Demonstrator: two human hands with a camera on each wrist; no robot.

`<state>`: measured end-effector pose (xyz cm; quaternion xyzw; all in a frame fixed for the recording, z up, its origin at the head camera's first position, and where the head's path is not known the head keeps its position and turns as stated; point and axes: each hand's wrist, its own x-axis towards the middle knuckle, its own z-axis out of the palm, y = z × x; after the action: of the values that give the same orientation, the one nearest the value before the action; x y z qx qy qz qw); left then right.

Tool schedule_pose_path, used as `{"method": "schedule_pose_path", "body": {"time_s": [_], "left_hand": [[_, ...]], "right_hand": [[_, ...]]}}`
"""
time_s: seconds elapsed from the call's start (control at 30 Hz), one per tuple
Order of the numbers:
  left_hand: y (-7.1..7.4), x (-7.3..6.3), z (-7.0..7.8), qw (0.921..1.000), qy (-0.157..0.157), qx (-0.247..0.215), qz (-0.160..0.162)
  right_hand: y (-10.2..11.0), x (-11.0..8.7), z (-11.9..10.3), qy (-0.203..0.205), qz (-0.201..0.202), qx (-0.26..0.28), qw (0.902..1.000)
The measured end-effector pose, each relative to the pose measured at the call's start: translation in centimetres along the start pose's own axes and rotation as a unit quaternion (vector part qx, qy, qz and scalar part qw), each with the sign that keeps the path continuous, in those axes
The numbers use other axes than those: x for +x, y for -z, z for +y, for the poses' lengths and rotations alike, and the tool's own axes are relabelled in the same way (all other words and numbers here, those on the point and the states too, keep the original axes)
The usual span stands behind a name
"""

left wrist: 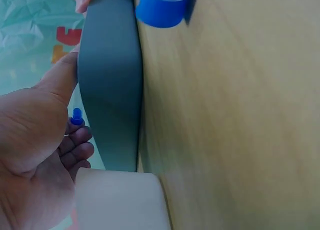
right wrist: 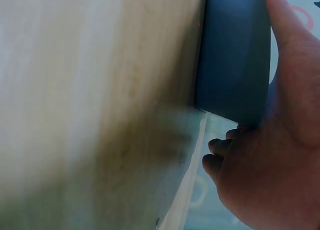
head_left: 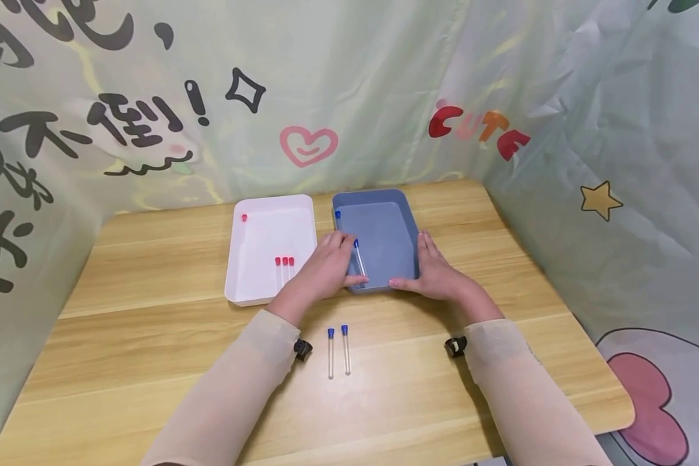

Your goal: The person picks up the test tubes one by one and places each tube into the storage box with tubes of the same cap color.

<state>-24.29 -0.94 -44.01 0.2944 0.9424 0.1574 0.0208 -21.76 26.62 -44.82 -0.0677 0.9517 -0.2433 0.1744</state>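
A blue-grey tray (head_left: 384,226) lies between both hands in the head view. My left hand (head_left: 329,262) rests at its near left corner, thumb extended along the front rim and fingers over the left side. My right hand (head_left: 443,272) touches the near right corner, fingers straight along the outer wall and thumb at the front rim. A blue-capped test tube (head_left: 360,260) lies in the tray beside the left fingers. Another blue cap (head_left: 338,214) shows at the far left corner. The tray's wall (left wrist: 112,79) fills the middle of the left wrist view.
Left of the blue-grey tray, a white tray (head_left: 256,239) holds several red-capped tubes (head_left: 285,262), partly hidden by the left hand. Two blue-capped tubes (head_left: 331,353) lie on the wooden table (head_left: 151,336) between the forearms. Printed cloth (head_left: 373,97) hangs behind and at both sides.
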Motion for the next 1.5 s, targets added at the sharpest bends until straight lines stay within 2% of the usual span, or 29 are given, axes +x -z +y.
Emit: {"method": "schedule_pose_path", "body": {"time_s": [0.2, 0.47, 0.6, 0.73, 0.9, 1.07, 1.33, 1.5], "left_hand": [[-0.6, 0.4, 0.1, 1.0000, 0.004, 0.008, 0.000], [-0.8, 0.8, 0.7, 0.9999, 0.001, 0.009, -0.015], [-0.6, 1.1, 0.8, 0.9996, 0.003, 0.003, -0.028], [-0.2, 1.5, 1.0, 0.9985, -0.004, 0.018, -0.051], [0.3, 1.9, 1.3, 0.9932, -0.011, 0.073, -0.090], [0.6, 2.1, 1.7, 0.9864, -0.013, 0.119, -0.113], [1.2, 2.7, 2.7, 0.9755, -0.016, 0.166, -0.144], [1.1, 2.9, 3.0, 0.9723, -0.002, 0.169, -0.162]], "right_hand": [[0.0, 0.1, -0.1, 0.007, 0.005, -0.002, 1.0000], [0.1, 0.0, -0.2, 0.009, 0.003, 0.001, 1.0000], [0.1, -0.1, -0.2, 0.009, 0.001, 0.006, 0.9999], [0.1, -0.1, -0.1, 0.008, 0.001, 0.005, 1.0000], [0.0, 0.0, 0.0, 0.010, 0.001, 0.010, 0.9999], [0.0, 0.2, -0.1, 0.008, -0.003, 0.015, 0.9998], [0.3, 0.1, 0.0, 0.014, 0.003, 0.009, 0.9999], [0.2, 0.1, 0.0, 0.014, 0.000, 0.006, 0.9999]]}}
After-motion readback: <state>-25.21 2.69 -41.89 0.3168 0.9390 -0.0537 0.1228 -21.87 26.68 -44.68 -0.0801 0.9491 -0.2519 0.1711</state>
